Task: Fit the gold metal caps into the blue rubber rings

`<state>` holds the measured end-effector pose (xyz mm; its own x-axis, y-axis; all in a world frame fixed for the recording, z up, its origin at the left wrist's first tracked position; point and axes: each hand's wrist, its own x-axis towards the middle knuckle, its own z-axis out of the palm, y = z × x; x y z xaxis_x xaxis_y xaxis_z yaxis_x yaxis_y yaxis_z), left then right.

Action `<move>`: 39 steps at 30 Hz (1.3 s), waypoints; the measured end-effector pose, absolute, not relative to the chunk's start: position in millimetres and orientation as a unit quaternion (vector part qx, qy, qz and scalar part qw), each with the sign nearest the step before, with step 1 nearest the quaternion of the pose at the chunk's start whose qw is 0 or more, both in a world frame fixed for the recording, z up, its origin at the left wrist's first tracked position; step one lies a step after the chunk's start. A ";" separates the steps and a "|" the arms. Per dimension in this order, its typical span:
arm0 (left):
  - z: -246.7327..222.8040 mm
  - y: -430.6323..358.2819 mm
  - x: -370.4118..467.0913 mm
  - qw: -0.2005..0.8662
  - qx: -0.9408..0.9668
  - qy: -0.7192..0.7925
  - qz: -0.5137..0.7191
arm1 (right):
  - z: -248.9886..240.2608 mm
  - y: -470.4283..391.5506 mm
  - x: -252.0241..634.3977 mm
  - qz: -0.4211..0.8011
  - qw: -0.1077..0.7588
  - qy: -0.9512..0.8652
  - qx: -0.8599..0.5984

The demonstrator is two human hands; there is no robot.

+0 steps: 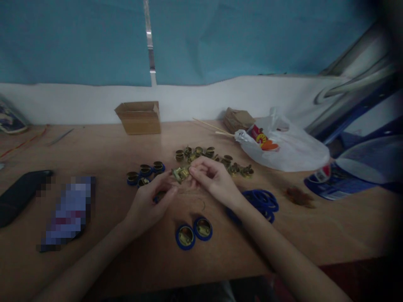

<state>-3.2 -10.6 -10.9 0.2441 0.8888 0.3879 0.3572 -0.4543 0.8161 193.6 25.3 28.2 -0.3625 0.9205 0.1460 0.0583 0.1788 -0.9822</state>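
Observation:
My right hand (214, 178) pinches a small brass part (181, 173) between thumb and fingers, above the middle of the table. At the part's left end are the curled fingers of my left hand (153, 199), which appear to grip it; its thumb lies lower. A bit of blue shows by the left fingers, partly hidden. Nearer me stand two round brass parts with blue rings around them, a left one (185, 236) and a right one (203, 228). Several loose brass parts (210, 152) stand beyond my hands. Blue rings (260, 201) lie piled beside my right forearm.
Several blue-ringed brass parts (145, 170) stand left of centre. An open cardboard box (141, 119) and a white plastic bag (292, 147) are at the back. A dark phone (23, 195) and a blurred packet (69, 214) lie left. A blue container (333, 180) lies right.

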 end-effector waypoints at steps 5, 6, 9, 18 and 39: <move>-12.1 -9.9 -4.4 0.377 0.699 0.396 0.461 | 13.1 22.4 182.9 0.656 0.370 -0.570 -0.328; -12.1 -10.4 -4.8 0.356 0.709 0.407 0.452 | 10.4 22.6 181.9 0.666 0.359 -0.563 -0.334; -13.2 -11.8 -5.4 0.291 0.739 0.441 0.418 | 6.9 23.0 179.6 0.673 0.329 -0.555 -0.363; -11.8 -12.4 -5.7 0.278 0.693 0.466 0.473 | 5.4 21.0 173.3 0.601 0.278 -0.628 -0.409; -13.1 -10.8 -4.4 0.294 0.664 0.457 0.514 | 33.7 33.5 222.9 0.297 0.208 -0.786 -0.501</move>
<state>-4.4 -10.8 -13.1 0.0549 0.9089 0.4133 0.3049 -0.4094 0.8599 222.9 33.5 33.7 -0.4118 0.9108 0.0295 0.6634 0.3219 -0.6755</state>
